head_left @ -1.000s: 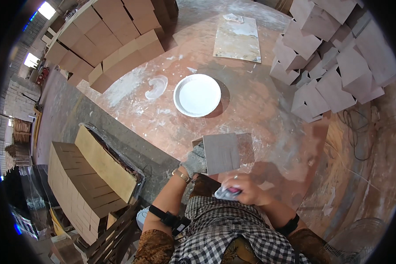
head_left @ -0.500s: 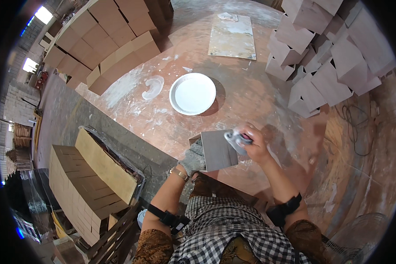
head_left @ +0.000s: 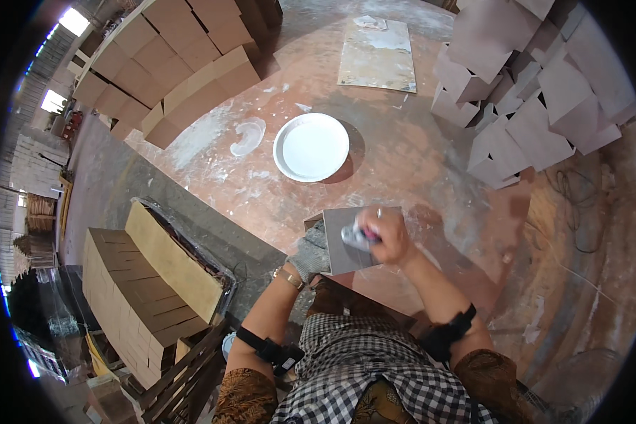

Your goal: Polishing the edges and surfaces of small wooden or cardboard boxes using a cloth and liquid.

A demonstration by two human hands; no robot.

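Note:
A grey-faced box point(head_left: 343, 260) rests at the near edge of the table, in front of my body. My left hand point(head_left: 309, 254), in a grey knitted glove, grips it at its left side, with the fingers partly hidden at the box's opening. Over the upper face, my bare right hand point(head_left: 391, 237) is closed around a pale, flat hand tool point(head_left: 355, 239) with a dark, pinkish grip. Motion smears the tool, so I cannot tell its exact kind; it appears to lie against the box. Beyond the box stands a round white basin point(head_left: 311, 147) with white contents.
Tall stacks of brown boxes point(head_left: 138, 67) line the far left. Pale boxes point(head_left: 502, 134) are piled at the right. A stained board point(head_left: 378, 60) lies at the back, and a clear curved plastic piece point(head_left: 248, 136) beside the basin. Cartons point(head_left: 124, 297) stand lower left.
My right hand has moved left across the box's upper face with the tool. My left hand stays at the box's left side. The view has shifted slightly.

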